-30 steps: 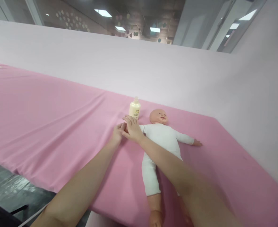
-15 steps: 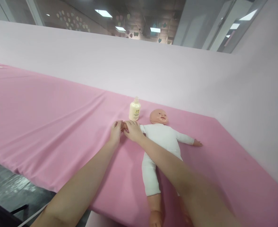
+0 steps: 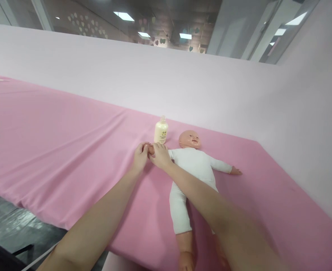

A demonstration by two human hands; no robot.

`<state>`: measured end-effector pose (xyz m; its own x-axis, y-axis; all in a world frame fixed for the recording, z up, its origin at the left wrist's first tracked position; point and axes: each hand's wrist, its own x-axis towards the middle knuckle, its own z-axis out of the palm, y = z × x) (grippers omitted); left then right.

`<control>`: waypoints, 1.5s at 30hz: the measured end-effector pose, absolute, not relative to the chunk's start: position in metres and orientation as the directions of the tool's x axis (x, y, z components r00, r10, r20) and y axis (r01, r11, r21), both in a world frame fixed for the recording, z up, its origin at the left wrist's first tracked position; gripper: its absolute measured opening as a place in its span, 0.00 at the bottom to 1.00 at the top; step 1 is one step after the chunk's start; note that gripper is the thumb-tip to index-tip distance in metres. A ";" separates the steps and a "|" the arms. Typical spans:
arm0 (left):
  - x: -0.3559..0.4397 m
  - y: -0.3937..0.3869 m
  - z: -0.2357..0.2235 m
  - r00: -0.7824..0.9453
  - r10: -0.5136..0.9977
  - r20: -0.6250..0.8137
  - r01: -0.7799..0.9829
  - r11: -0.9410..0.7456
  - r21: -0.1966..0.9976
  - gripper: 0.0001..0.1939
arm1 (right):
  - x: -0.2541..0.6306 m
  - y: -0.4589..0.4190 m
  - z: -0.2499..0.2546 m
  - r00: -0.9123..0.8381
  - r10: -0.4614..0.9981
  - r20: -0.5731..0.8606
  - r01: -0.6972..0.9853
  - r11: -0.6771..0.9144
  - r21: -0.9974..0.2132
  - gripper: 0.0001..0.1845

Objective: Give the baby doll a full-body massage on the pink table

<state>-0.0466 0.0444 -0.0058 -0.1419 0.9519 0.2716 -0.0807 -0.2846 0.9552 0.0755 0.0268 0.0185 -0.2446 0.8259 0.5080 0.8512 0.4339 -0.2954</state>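
A baby doll (image 3: 195,163) in a white suit lies on its back, its head toward the wall. My left hand (image 3: 141,155) is closed on the doll's small hand (image 3: 151,150) at the end of the arm on the left. Wrapped round that same arm near the wrist is my right hand (image 3: 160,155), its forearm crossing over the doll's body and legs. Just behind my hands stands an upright pump bottle (image 3: 161,131) of pale yellow lotion with dark print. The doll's other arm (image 3: 225,166) stretches out to the right, untouched.
A pink cloth (image 3: 70,150) with folds covers the table. Behind it rises a white wall (image 3: 126,75) with a window above, and another wall stands on the right. At the lower left are the grey floor (image 3: 19,214) and a dark object (image 3: 2,256).
My fingers have shifted slightly at the doll's hand, and more of it shows between my two hands. The doll's body and the bottle stay in place.
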 end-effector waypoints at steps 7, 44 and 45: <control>-0.047 0.046 -0.006 -0.140 0.948 0.287 -0.078 -0.299 0.951 0.08 | 0.075 0.028 0.017 -0.250 0.820 0.515 0.847 0.443 -0.295 0.19; -0.046 0.042 -0.005 -0.109 0.989 0.105 -0.271 -0.131 0.954 0.17 | 0.078 0.031 0.016 -0.259 0.865 0.429 0.898 0.380 -0.224 0.14; -0.046 0.042 -0.005 -0.122 0.987 0.106 -0.264 -0.135 0.955 0.17 | 0.078 0.032 0.016 -0.258 0.864 0.433 0.897 0.381 -0.226 0.15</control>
<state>-0.0462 0.0415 -0.0051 -0.1220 0.9869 0.1060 -0.2641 -0.1353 0.9550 0.0783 0.0317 0.0156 -0.2580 0.8639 0.4325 0.8967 0.3808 -0.2258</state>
